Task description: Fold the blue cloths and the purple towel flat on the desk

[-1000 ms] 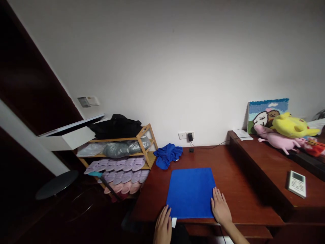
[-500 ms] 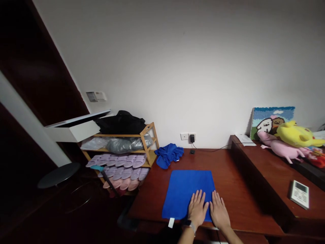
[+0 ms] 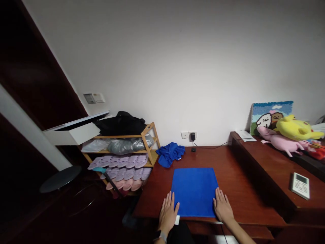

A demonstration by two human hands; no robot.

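A square blue cloth (image 3: 194, 191) lies spread flat at the front of the reddish-brown table (image 3: 238, 189). A white tag (image 3: 177, 220) sticks out from its near left corner. My left hand (image 3: 168, 210), with a watch on the wrist, rests flat along the cloth's left edge, fingers stretched forward. On the opposite side, my right hand (image 3: 223, 206) lies flat at the right edge, its fingertips touching the cloth. Neither hand grips anything. Farther back on the left, a crumpled blue cloth (image 3: 170, 154) sits in a heap.
A wooden rack (image 3: 149, 145) with slippers (image 3: 130, 173) and a black bag (image 3: 122, 122) stands left of the table. On the raised ledge at right are a white remote-like device (image 3: 301, 185) and plush toys (image 3: 294, 128). A black plug (image 3: 193, 136) with a cord sits in the wall socket.
My left hand went from the left edge onto the cloth beside my right hand, then back to the left edge. My right hand stayed at the right edge. The view shifted slightly.
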